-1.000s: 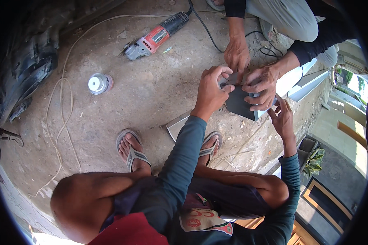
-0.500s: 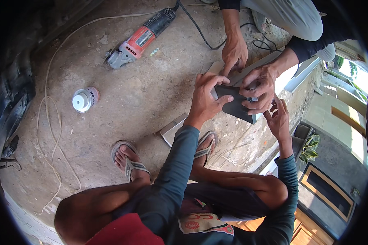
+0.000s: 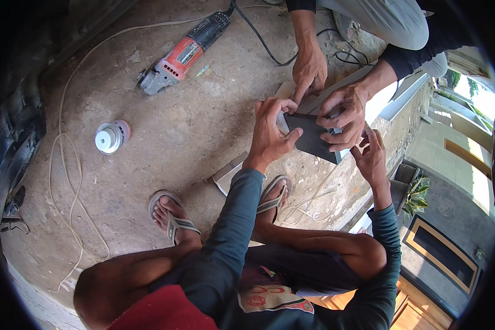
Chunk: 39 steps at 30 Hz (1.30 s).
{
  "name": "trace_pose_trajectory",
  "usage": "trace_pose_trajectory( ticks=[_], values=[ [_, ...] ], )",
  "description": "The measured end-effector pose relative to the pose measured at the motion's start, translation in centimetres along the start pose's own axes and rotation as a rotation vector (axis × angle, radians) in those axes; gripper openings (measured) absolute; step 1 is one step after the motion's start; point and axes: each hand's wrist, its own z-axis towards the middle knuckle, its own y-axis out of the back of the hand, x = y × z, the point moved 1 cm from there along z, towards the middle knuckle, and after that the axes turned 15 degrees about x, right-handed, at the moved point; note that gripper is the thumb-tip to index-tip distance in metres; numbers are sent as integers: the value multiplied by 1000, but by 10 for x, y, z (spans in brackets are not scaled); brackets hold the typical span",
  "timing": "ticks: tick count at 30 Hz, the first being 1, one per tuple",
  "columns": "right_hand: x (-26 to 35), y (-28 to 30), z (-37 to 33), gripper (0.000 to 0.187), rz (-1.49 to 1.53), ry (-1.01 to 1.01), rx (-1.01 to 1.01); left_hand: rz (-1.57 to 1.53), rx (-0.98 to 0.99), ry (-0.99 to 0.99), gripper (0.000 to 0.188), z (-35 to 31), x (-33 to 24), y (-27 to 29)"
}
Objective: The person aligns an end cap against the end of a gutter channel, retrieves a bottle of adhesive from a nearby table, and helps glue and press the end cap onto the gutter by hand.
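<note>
A dark grey flat panel (image 3: 315,142) with a pale edge is held at the end of a long, light-sided box-like piece (image 3: 344,82). My left hand (image 3: 270,131) grips its left edge, thumb across the dark face and fingers over the top. At the right edge, the bent fingers of my right hand (image 3: 372,159) pinch the corner; a co-worker's hand partly hides their tips. That co-worker's hand (image 3: 344,118) spreads its fingers over the panel's right side. The co-worker's other hand (image 3: 310,69) presses a finger near the top left corner.
A red and black angle grinder (image 3: 184,55) lies on the concrete floor, its cord trailing behind. A small can (image 3: 111,137) with a white top stands at left near a looped pale cable (image 3: 66,181). Another flat piece (image 3: 229,173) lies by my feet. A potted plant (image 3: 417,197) stands at right.
The whole view has shifted slightly. All hands keep their places around the panel, which shows a little more of its dark face.
</note>
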Motion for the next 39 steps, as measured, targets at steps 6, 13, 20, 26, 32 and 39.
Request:
trace_pose_trajectory(
  ticks=[6, 13, 20, 26, 32, 39],
  values=[
    [3, -1, 0, 76, -2, 11, 0, 62, -36, 22, 52, -3, 9, 5],
    [-3, -3, -1, 77, -4, 7, 10, 202, -59, 181, 52, -6, 7, 3],
    [-4, -1, -3, 80, -13, 42, 3, 294, -31, 253, 49, -9, 8, -1],
    [-7, -4, -4, 81, -15, 105, -11, 346, -46, 265, 48, -10, 9, -4],
    [-10, -5, -4, 82, -3, 107, -16, 320, -55, 264, 48, -10, 7, -2],
    [-11, -5, -6, 81, 4, 95, -4, 312, -71, 235, 49, -8, 0, -3]
  ],
)
